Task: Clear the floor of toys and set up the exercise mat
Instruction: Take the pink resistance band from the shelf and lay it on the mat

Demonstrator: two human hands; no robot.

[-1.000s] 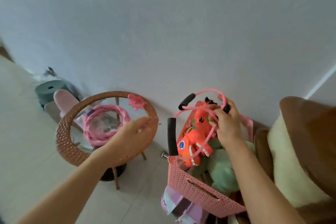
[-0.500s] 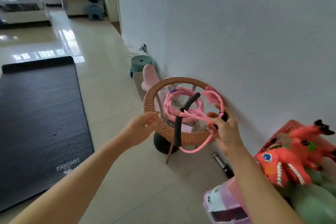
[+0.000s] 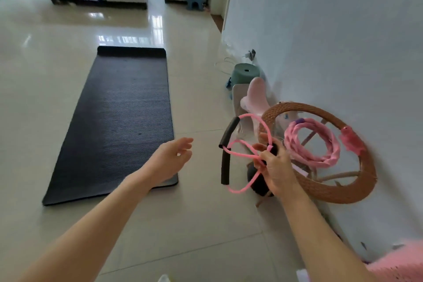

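A black exercise mat [image 3: 121, 121] lies unrolled flat on the tiled floor at centre left. My right hand [image 3: 278, 169] grips a pink resistance band [image 3: 246, 155] near its crossing point, with one black foam handle [image 3: 225, 162] dangling to the left and the other tucked against my fingers. My left hand [image 3: 170, 159] hovers empty over the mat's near right corner, fingers relaxed and apart. The corner of a pink toy basket [image 3: 398, 263] shows blurred at the bottom right.
A round wicker-rimmed glass table [image 3: 343, 190] stands by the white wall at right, with a coiled pink rope [image 3: 320, 158] on it. Behind it are a pink chair [image 3: 255, 98] and a green stool [image 3: 245, 74]. Low cabinets and a blue stool [image 3: 194, 1] line the far side.
My view has swung left, away from the toy basket toward the mat. My right hand lifted the pink band out of the basket and carries it. My left hand left the table rim.
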